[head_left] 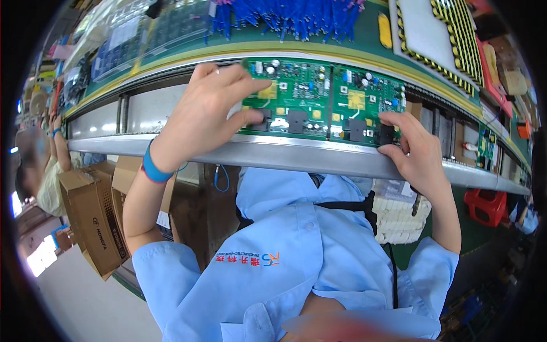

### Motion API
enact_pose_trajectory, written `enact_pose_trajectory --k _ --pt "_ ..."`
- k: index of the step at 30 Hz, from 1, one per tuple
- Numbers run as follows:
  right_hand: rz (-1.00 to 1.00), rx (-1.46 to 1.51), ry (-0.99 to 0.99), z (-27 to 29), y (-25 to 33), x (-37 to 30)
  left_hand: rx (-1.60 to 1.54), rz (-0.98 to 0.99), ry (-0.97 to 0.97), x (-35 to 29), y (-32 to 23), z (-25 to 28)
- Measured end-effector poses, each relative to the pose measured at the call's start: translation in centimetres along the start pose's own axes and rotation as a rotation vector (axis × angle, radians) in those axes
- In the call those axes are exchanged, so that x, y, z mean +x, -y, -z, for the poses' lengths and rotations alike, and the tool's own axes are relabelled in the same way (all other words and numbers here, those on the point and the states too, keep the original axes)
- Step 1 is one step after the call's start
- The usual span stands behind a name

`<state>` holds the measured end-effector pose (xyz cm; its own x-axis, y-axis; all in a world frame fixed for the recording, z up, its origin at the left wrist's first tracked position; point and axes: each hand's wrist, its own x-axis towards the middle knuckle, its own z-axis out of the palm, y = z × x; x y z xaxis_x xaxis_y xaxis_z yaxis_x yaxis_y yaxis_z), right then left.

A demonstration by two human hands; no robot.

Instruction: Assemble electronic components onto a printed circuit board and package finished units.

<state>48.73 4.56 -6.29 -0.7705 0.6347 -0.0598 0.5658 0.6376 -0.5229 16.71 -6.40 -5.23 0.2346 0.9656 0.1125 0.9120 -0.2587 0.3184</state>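
Your left hand parted, loose; right hand brackets black component, grip unclear. Green circuit board likely light, stiff, fragile: hold by edges.

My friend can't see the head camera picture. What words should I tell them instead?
A person's left hand, wearing a blue wristband, and right hand are at opposite ends of green circuit boards beside a metal rail. Blue wires lie beyond; the person wears a light-blue shirt.
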Motion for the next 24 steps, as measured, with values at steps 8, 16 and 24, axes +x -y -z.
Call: enact_pose_trajectory --k 8,16,24 --pt "0.009 0.162 -0.051 -1.0 0.9 1.2 0.321 0.065 -0.462 3.8 9.5 2.8" --pt "0.111 0.149 -0.138 2.4 -1.1 3.0 0.250 0.290 -0.513 4.1 14.3 -0.6" --pt "-0.017 -0.204 -0.885 11.8 -17.5 10.5 0.004 0.266 -0.526 5.0 14.0 -0.8"
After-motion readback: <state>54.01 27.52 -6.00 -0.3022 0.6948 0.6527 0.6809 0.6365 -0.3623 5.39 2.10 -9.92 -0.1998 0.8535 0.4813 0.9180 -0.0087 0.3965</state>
